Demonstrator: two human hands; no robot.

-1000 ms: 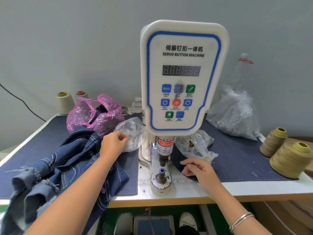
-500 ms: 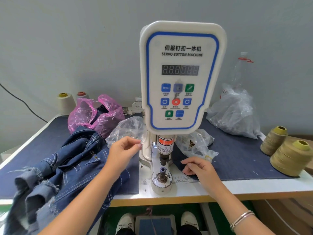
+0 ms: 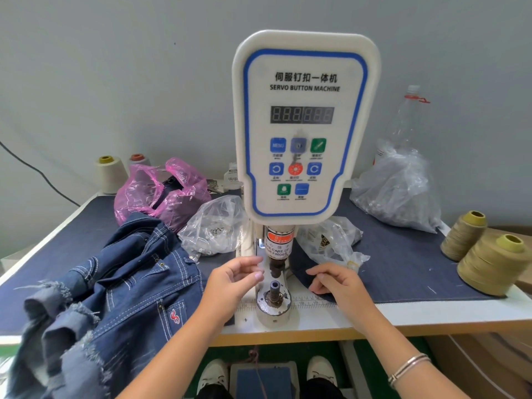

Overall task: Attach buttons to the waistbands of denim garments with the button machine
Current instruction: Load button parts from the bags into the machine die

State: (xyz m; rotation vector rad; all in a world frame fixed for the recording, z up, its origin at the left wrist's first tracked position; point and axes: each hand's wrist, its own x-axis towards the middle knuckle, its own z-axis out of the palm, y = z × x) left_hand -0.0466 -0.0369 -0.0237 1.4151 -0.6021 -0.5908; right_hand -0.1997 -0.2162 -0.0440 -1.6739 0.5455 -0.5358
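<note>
Denim in dark blue with pale stitching, the denim garment (image 3: 115, 298) is heaped at the table's left front corner, its frayed hems spilling over the front edge. Behind it, toward the back left corner of the table (image 3: 431, 315), a pink plastic bag (image 3: 161, 191) sits with a cream thread cone (image 3: 110, 174) and a second cone with an orange core (image 3: 138, 159) against the wall. A clear bag of small metal parts (image 3: 214, 226) lies just left of the machine's column.

The left hand (image 3: 230, 283) hovers just left of the lower die, fingers loosely curled with thumb and forefinger tips close together; whether they pinch anything is too small to tell. The servo button machine (image 3: 305, 125) stands at the middle of the table, its white, blue-edged control panel upright, its punch above the lower die (image 3: 275, 289) on the base near the front edge. Below the table a foot pedal (image 3: 263, 378) sits between two white shoes.

The right hand (image 3: 336, 283) rests just right of the die, fingers curled down onto the edge of the dark cloth mat (image 3: 403, 269); a silver bangle (image 3: 408, 367) circles the wrist. Another clear bag (image 3: 328, 240) lies behind that hand, a larger one (image 3: 397, 191) with a clear bottle (image 3: 408, 116) toward the back right corner, and two olive thread cones (image 3: 486, 257) at the right edge.
</note>
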